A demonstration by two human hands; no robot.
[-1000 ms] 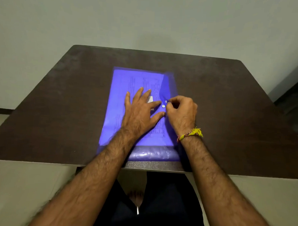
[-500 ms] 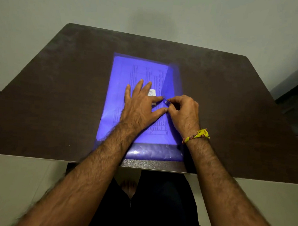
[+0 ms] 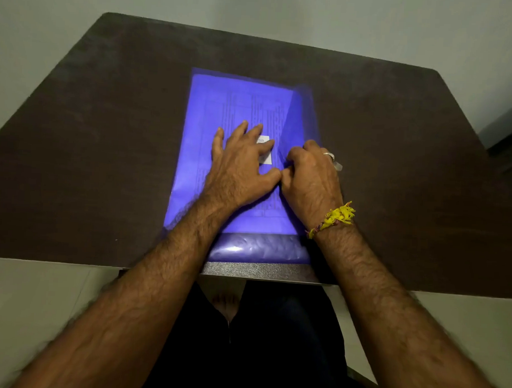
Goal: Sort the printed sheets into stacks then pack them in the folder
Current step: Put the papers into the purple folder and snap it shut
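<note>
We cannot read the print on the sheets (image 3: 252, 105) through the blue folder (image 3: 192, 150); the lines are too small and smeared. Our left hand (image 3: 238, 166) covers the middle of them and most of a small white label (image 3: 265, 156). Our right hand (image 3: 311, 175) curls over the folder's flap, hiding its own fingertips and whatever they press or pinch. The desk (image 3: 89, 157) runs off both side edges. Both forearms blur toward the bottom edge.
</note>
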